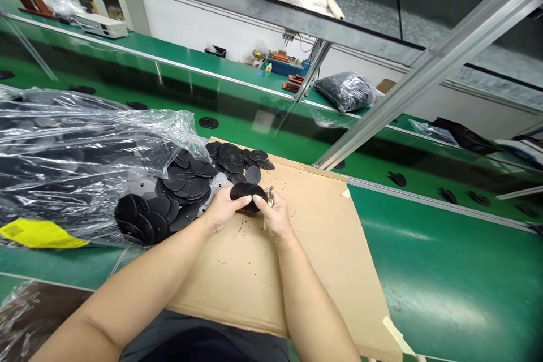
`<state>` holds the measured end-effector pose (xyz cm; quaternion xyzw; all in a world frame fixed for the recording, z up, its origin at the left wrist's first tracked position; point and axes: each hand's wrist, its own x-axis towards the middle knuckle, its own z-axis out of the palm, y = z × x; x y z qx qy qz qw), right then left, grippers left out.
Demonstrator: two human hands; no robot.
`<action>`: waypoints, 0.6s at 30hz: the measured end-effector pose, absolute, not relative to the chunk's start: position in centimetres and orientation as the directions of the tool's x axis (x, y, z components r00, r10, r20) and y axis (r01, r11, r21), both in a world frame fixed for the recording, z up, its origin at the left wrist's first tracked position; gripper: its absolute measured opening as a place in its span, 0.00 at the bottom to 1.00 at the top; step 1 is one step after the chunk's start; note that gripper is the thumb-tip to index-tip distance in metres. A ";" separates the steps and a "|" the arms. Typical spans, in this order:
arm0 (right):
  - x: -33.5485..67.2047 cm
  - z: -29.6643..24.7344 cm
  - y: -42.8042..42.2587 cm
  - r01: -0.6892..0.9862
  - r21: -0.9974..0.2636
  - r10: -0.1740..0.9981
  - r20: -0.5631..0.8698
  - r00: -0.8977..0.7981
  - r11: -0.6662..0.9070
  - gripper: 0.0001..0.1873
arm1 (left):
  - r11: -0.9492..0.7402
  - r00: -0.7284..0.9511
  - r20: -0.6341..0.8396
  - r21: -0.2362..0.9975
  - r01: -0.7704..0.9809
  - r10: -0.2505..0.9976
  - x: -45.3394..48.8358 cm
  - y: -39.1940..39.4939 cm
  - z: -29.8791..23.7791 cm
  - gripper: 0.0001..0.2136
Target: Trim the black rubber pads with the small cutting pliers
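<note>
Several black round discs point(247, 191), fanned in a small stack, are held between my two hands over the cardboard sheet. My left hand point(224, 207) grips their left side with the thumb on top. On their right side, my right hand point(275, 214) pinches them with its thumb. A small metal tool point(270, 195), its kind too small to make out, also sits in my right hand. Left of my hands lies a heap of black discs point(186, 184), with some paler grey ones among them. Another group of discs point(237, 158) lies just beyond my hands.
A large clear plastic bag point(85, 141) full of discs lies at the left, with a yellow label point(42, 233). Small dark scraps dot the cardboard point(322, 237). A metal post point(382, 90) rises at its far right corner. Beyond runs a green conveyor belt point(237, 133) carrying scattered black pieces.
</note>
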<state>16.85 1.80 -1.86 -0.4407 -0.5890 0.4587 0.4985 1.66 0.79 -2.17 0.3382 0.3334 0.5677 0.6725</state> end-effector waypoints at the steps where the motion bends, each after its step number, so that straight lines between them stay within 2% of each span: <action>1: 16.9 -1.8 1.8 0.086 -0.975 0.974 0.195 -0.112 0.205 0.15 | 0.129 0.139 -0.062 0.831 -0.541 0.988 1.7 0.8 -2.2 0.17; 4: 16.9 -1.7 1.8 0.104 -0.972 0.974 0.203 -0.098 0.213 0.15 | 0.126 0.136 -0.060 0.828 -0.546 0.989 1.6 0.9 -2.3 0.18; 9: 16.4 -1.3 1.6 -0.013 -0.992 0.988 0.126 -0.088 0.126 0.16 | 0.130 0.094 -0.094 0.832 -0.539 0.991 1.6 1.0 -2.3 0.19; 18: 15.6 -1.3 1.4 -0.091 -0.992 0.995 0.089 -0.052 0.084 0.16 | 0.138 0.081 -0.111 0.820 -0.556 0.990 1.7 1.1 -2.2 0.22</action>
